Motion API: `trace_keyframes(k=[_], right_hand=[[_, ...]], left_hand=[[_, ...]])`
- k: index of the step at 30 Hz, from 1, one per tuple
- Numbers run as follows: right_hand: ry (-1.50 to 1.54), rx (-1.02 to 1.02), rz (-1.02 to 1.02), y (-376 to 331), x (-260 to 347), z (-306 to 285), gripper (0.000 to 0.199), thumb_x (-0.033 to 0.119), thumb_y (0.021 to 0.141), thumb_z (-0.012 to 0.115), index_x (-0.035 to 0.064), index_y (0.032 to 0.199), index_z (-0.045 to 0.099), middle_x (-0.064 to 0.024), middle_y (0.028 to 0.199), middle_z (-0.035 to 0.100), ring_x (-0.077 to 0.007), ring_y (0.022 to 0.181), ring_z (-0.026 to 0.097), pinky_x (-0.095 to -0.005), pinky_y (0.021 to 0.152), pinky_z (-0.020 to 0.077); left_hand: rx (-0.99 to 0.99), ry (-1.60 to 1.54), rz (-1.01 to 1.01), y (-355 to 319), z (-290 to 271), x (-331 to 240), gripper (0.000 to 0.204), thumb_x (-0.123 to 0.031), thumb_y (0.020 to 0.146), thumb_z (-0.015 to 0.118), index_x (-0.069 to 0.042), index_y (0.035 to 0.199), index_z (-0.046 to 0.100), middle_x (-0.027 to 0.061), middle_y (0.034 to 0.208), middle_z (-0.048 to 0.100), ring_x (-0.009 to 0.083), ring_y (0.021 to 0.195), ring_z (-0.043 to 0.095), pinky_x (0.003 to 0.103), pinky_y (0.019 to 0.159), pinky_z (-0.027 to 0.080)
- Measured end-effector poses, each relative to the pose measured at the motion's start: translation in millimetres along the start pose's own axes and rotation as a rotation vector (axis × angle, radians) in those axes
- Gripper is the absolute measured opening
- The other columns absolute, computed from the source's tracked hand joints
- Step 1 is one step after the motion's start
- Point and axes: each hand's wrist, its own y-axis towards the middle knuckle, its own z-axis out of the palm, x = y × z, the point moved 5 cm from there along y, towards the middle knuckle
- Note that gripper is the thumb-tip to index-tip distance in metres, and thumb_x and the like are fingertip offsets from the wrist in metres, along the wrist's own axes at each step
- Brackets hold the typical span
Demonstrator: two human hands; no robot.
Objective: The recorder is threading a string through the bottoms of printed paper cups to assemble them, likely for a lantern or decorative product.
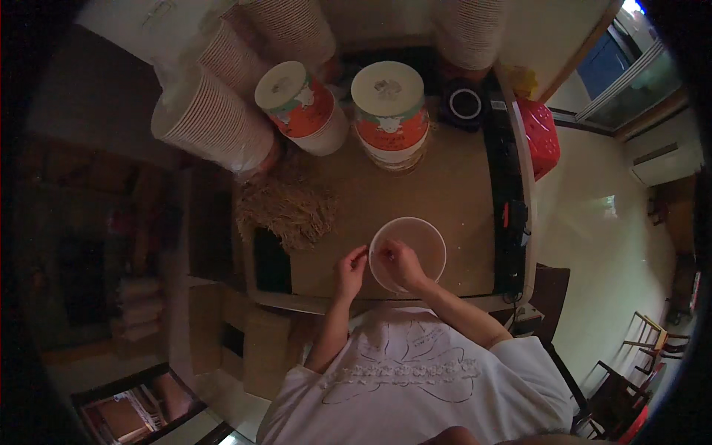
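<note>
A round white tub (pixel 443 259) stands near the front edge of the table with its mouth facing up. My left hand (pixel 351 273) is at the left side of its rim, thumb and fingers pinched together. Whether those fingers grip the rim or some small thing is too dark to tell. My right hand (pixel 402 265) reaches over the mouth of the tub with curled fingers; what they hold, if anything, is hidden. Left of the tub lies a heap of brown shredded paper (pixel 289 211).
Two lidded red and white tubs, a left one (pixel 305 111) and a right one (pixel 391 122), stand farther back. Stacked white tubs (pixel 211 122) in clear wrapping line the back left. A dark round device (pixel 465 104) and a red plastic stool (pixel 539 137) are at the right.
</note>
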Motion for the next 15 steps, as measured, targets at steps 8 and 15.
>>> trace_keyframes(k=[8,15], right_hand=[[-0.162,-0.016,-0.073,3.3,12.9,-2.5,0.009,0.009,0.072,0.056,0.0029,0.078,0.057,-0.0149,0.077,0.055,-0.0282,0.070,0.056,-0.0344,0.061,0.0445],[-0.272,0.066,-0.050,3.8,32.6,-11.1,0.011,0.009,0.073,0.055,0.0016,0.080,0.057,-0.0158,0.076,0.058,-0.0266,0.069,0.058,-0.0341,0.061,0.0456]], left_hand=[[0.006,0.088,0.072,-0.5,8.9,-13.3,0.023,-0.002,0.077,0.052,-0.003,0.099,0.057,0.0088,0.085,0.061,0.0110,0.075,0.056,0.024,0.067,0.045],[-0.097,0.052,0.198,-0.7,23.1,-3.2,0.016,-0.004,0.072,0.054,-0.003,0.088,0.058,0.0141,0.076,0.060,0.0262,0.070,0.059,0.033,0.061,0.046]])
